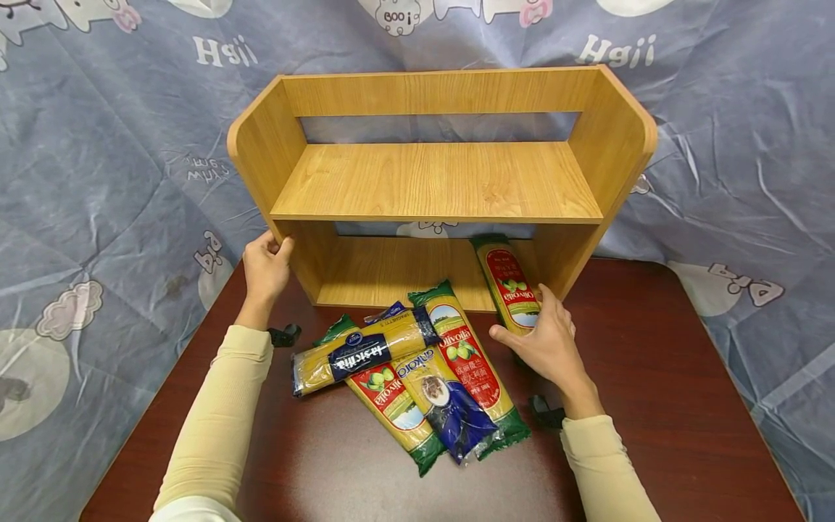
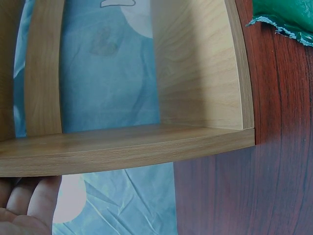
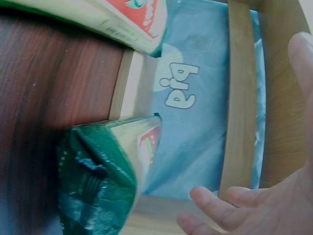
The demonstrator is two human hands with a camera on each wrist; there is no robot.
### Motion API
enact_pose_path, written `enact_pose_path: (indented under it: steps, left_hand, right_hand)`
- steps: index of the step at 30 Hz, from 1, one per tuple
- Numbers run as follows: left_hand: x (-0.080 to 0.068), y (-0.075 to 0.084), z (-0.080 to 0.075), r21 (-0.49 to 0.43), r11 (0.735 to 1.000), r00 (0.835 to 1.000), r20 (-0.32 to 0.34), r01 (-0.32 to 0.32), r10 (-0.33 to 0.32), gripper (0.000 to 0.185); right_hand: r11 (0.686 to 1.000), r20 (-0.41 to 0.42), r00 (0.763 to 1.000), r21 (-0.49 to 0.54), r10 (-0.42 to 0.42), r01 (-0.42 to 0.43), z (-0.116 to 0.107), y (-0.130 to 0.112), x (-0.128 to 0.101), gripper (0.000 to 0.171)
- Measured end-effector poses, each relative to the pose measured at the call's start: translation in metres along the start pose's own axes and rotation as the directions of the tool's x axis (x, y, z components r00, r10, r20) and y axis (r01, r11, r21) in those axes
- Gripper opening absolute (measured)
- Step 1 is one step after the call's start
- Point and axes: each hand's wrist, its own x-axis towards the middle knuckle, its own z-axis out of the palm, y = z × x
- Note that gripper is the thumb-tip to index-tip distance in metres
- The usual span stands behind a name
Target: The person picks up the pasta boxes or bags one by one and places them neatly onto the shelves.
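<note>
"If we lay a clock over the head view, where do we find our hands?"

"Our left hand (image 1: 266, 270) sits at nine o'clock, gripping the front edge of the wooden shelf's (image 1: 430, 181) side panel. In the left wrist view we see its fingers against the panel's outer face. Our right hand (image 1: 548, 341) is at four, fingers and thumb spread well apart, gripping nothing."

"And the packet nearest it?"

"That shelved packet (image 1: 512, 286) lies just past three, in the lower tier, its far end pointing between eleven and twelve and its near end jutting out past the tier's front edge. Our thumb and fingers are about it; we cannot tell whether they touch."

"What do we have at six?"

"A heap on the counter (image 1: 652, 377). The la sicilia packet (image 1: 365, 354) lies across the top, from just past eight to just past two. Beneath it are the ankoro packet (image 1: 446, 399) and one Olivoilà packet (image 1: 398, 409) running from eleven to five. A second Olivoilà packet (image 1: 466, 355) runs the same way, under the ankoro's lower end."

"Behind the shelf, toward twelve, we have a printed blue-grey cloth (image 1: 130, 181)."
</note>
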Motion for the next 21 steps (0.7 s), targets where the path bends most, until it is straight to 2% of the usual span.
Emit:
enact_pose_path:
  steps: [9, 21]
  left_hand:
    - [0.0, 0.0, -0.001, 0.007, 1.0, 1.0, 0.004, 0.003, -0.003, 0.024]
    - [0.001, -0.001, 0.0, -0.006, 1.0, 1.0, -0.001, -0.023, 0.023, 0.019]
  right_hand:
    - [0.998, 0.029, 0.999, 0.042, -0.041, 0.039, -0.005, -0.014, -0.007, 0.127]
    - [0.989, 0.104, 0.984, 0.06, -0.143, 0.137, 0.006, -0.031, -0.01, 0.126]
